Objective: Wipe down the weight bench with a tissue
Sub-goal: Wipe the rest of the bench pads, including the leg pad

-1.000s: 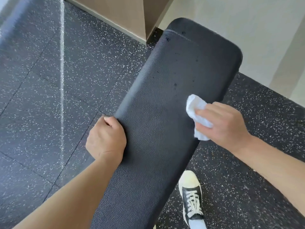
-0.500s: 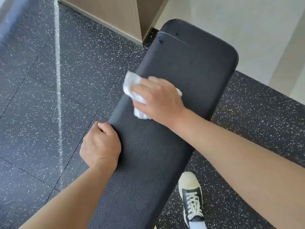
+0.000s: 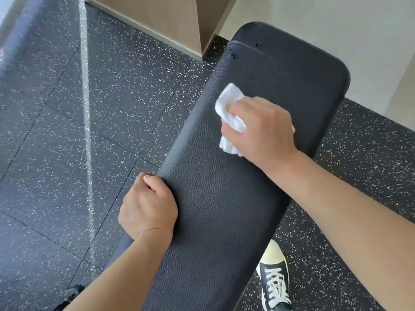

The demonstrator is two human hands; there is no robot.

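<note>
While the speckled black rubber floor [image 3: 107,131] fills most of the view, the weight bench [image 3: 224,209] runs diagonally across it from the lower middle to the upper right, a long black pad with a pebbled leather-like grain, rounded corners and a stitched seam near its far end. Behind that end stand a pale wall [image 3: 325,30] and a wood-look panel [image 3: 161,21]. On the pad's left edge the left hand [image 3: 148,209] has its fingers curled round the rim. Farther up, the right hand [image 3: 260,131] presses a crumpled white tissue [image 3: 229,108] against the pad, fingers clamped on it. Beside the bench's right edge sits a black-and-cream laced shoe [image 3: 275,279].
</note>
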